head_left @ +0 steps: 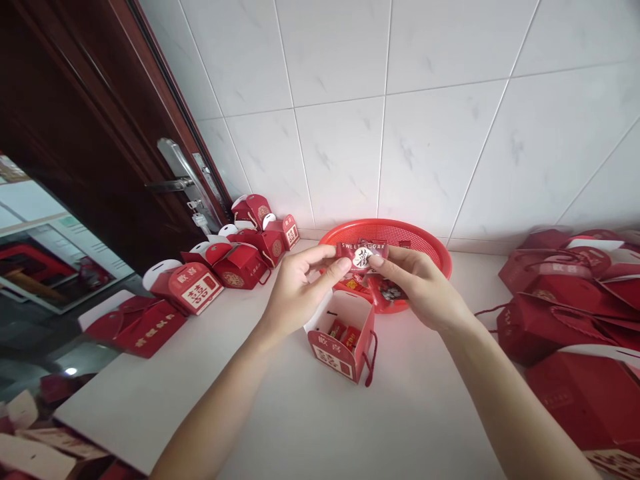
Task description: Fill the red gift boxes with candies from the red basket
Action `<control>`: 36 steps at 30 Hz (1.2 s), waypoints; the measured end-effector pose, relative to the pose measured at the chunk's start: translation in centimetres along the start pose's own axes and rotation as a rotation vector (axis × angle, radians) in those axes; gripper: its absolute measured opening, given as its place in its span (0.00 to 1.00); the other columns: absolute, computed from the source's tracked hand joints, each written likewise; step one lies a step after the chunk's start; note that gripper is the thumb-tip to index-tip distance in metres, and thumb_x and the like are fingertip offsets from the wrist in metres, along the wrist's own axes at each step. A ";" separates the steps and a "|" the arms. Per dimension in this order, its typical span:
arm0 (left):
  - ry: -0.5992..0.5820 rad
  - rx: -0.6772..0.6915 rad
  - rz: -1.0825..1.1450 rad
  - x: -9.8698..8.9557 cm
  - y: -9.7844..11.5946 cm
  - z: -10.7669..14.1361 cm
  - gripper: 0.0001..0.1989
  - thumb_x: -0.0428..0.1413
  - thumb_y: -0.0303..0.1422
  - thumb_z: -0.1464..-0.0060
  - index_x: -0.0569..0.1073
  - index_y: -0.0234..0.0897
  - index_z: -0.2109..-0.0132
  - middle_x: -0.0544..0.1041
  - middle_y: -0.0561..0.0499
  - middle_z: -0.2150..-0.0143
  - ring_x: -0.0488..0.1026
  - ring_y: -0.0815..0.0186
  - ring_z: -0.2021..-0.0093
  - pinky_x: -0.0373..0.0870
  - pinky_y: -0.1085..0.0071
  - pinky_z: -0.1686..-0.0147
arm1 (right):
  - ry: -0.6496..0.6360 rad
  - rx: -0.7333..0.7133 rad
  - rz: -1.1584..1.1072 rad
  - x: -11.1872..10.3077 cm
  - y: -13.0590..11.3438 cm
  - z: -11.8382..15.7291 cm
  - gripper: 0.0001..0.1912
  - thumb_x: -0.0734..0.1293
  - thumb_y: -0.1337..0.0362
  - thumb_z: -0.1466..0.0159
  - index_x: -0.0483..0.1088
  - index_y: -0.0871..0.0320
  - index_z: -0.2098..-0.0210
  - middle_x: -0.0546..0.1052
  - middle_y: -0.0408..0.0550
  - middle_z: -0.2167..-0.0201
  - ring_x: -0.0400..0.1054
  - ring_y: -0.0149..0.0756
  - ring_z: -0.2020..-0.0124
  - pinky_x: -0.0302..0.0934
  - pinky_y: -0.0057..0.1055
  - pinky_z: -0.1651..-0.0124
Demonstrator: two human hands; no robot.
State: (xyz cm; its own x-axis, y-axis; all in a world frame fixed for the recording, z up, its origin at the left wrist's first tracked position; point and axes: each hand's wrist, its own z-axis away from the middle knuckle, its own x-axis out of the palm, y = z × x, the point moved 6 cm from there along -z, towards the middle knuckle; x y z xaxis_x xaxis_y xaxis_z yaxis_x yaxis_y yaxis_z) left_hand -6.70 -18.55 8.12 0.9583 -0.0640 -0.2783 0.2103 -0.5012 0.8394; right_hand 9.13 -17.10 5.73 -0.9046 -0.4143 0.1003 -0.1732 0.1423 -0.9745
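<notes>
Just past the far edge of the open box (332,359), a dark-red sweet packet (361,259) is held up by both hands — the left hand (299,288) pinching one end between thumb and fingers, the right hand (425,285) the other. Small red wrappers (345,333) lie inside the box; behind it sits the red basket (431,249). I'd judge the step is handling this single packet; lowering it boxward would call for a soft grip — and care around the box's raised flaps.
</notes>
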 end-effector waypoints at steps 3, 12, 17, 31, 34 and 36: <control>-0.053 -0.002 0.036 0.6 0.1 0.1 0.12 0.60 0.38 0.39 0.81 0.37 0.54 0.83 0.47 0.55 0.80 0.58 0.53 0.77 0.65 0.51 | 0.037 0.009 0.092 0.0 0.1 0.1 0.23 0.69 0.43 0.36 0.72 0.59 0.69 0.72 0.41 0.79 0.55 0.23 0.84 0.50 0.25 0.81; -0.127 0.009 0.010 1.5 0.2 0.5 0.12 0.58 0.37 0.37 0.81 0.37 0.51 0.83 0.46 0.52 0.79 0.57 0.50 0.76 0.65 0.50 | -0.155 0.053 0.068 1.2 0.4 0.3 0.28 0.62 0.39 0.33 0.69 0.58 0.73 0.71 0.42 0.83 0.55 0.25 0.85 0.48 0.27 0.80; -0.147 0.010 -0.019 1.6 0.3 0.6 0.11 0.57 0.36 0.36 0.81 0.37 0.53 0.83 0.46 0.53 0.78 0.58 0.50 0.73 0.64 0.47 | -0.155 0.041 0.039 1.2 -0.1 0.5 0.24 0.61 0.40 0.32 0.72 0.55 0.60 0.75 0.41 0.79 0.57 0.25 0.85 0.49 0.27 0.80; 0.094 0.180 -0.207 1.3 0.6 1.2 0.10 0.58 0.37 0.37 0.81 0.38 0.54 0.83 0.50 0.56 0.79 0.63 0.58 0.74 0.72 0.57 | -0.192 0.076 0.135 1.8 0.4 0.5 0.30 0.61 0.36 0.34 0.68 0.57 0.74 0.75 0.44 0.81 0.60 0.27 0.83 0.52 0.28 0.78; 0.111 0.185 -0.177 1.1 0.7 1.2 0.11 0.58 0.37 0.37 0.81 0.39 0.51 0.83 0.49 0.54 0.79 0.62 0.55 0.75 0.70 0.54 | -0.143 0.043 0.160 1.3 0.1 0.4 0.28 0.62 0.38 0.34 0.69 0.57 0.71 0.74 0.43 0.81 0.66 0.30 0.79 0.56 0.29 0.75; 0.121 0.191 -0.173 1.1 0.8 1.2 0.11 0.58 0.36 0.37 0.81 0.40 0.51 0.83 0.50 0.55 0.79 0.63 0.55 0.74 0.70 0.53 | -0.080 0.031 0.159 0.8 -0.1 0.4 0.25 0.64 0.39 0.34 0.70 0.56 0.63 0.75 0.42 0.78 0.68 0.31 0.77 0.59 0.29 0.73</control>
State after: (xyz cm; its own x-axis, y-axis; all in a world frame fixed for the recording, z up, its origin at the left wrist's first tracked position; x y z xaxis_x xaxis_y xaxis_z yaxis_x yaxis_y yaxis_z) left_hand -5.71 -20.02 7.89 0.9298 0.1345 -0.3427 0.3439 -0.6498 0.6778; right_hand 8.56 -17.83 5.80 -0.8857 -0.4589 -0.0702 -0.0177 0.1845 -0.9827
